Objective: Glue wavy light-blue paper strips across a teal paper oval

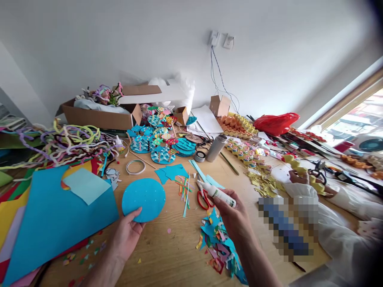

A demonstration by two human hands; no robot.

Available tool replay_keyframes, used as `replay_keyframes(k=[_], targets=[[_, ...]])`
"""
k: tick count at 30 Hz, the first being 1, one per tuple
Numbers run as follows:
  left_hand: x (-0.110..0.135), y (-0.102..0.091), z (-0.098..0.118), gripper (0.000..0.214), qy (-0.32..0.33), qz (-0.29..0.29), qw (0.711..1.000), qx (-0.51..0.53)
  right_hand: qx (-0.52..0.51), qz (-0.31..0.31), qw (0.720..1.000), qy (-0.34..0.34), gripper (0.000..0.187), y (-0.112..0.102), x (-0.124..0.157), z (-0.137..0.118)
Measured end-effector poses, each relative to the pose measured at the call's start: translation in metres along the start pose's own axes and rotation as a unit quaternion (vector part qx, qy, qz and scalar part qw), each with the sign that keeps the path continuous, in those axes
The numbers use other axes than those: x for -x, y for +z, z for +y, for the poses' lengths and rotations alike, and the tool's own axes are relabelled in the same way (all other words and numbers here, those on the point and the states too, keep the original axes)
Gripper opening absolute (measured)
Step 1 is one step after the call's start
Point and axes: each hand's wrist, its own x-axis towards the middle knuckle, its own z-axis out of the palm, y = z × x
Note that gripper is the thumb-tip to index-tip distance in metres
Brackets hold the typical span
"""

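Note:
My left hand (128,233) pinches the near edge of a round blue foam disc (144,198) dotted with small holes, holding it just above the wooden table (167,255). My right hand (235,217) is closed around a white glue bottle (218,193), its nozzle pointing left toward the disc. Red-handled scissors (203,199) lie on the table just beyond the bottle. Blue and coloured paper scraps (218,243) are heaped under my right wrist.
Large blue and coloured sheets (50,219) cover the left. Pipe cleaners (56,141), finished blue craft discs (160,145), a metal flask (216,147), cardboard boxes (98,113) and egg trays (237,125) crowd the back. Another person in white sleeves (329,215) works at the right.

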Motion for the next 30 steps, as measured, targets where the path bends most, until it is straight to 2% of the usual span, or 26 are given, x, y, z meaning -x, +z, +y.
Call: replay_keyframes(k=[4, 10, 13, 16, 18, 23, 27, 30], targets=[[0.0, 0.001, 0.001, 0.041, -0.008, 0.001, 1.0, 0.03, 0.115, -0.012, 0.993, -0.023, 0.04, -0.003, 0.006, 0.01], [-0.002, -0.002, -0.001, 0.042, 0.009, -0.009, 0.998, 0.068, 0.228, -0.051, 0.972, -0.039, 0.039, 0.019, -0.006, 0.036], [0.004, -0.001, -0.002, 0.038, 0.017, -0.004, 0.997, 0.072, 0.298, -0.081, 0.949, -0.056, 0.043, 0.04, -0.026, 0.041], [0.011, 0.002, -0.006, 0.034, 0.002, -0.001, 0.997, 0.071, 0.393, -0.114, 0.906, -0.104, 0.046, 0.068, -0.048, 0.047], [0.014, 0.002, -0.011, 0.033, -0.018, -0.001, 0.997, 0.073, 0.426, -0.127, 0.888, -0.119, 0.043, 0.089, -0.06, 0.054], [0.021, 0.001, -0.024, 0.037, -0.062, -0.028, 0.996, 0.06, 0.494, -0.129, 0.852, -0.114, 0.035, 0.125, -0.08, 0.079], [0.025, 0.004, -0.029, 0.042, -0.081, -0.028, 0.996, 0.04, 0.542, -0.136, 0.822, -0.108, 0.033, 0.131, -0.083, 0.088], [0.025, 0.007, -0.031, 0.045, -0.113, -0.025, 0.993, 0.03, 0.566, -0.145, 0.803, -0.118, 0.039, 0.123, -0.086, 0.082]])
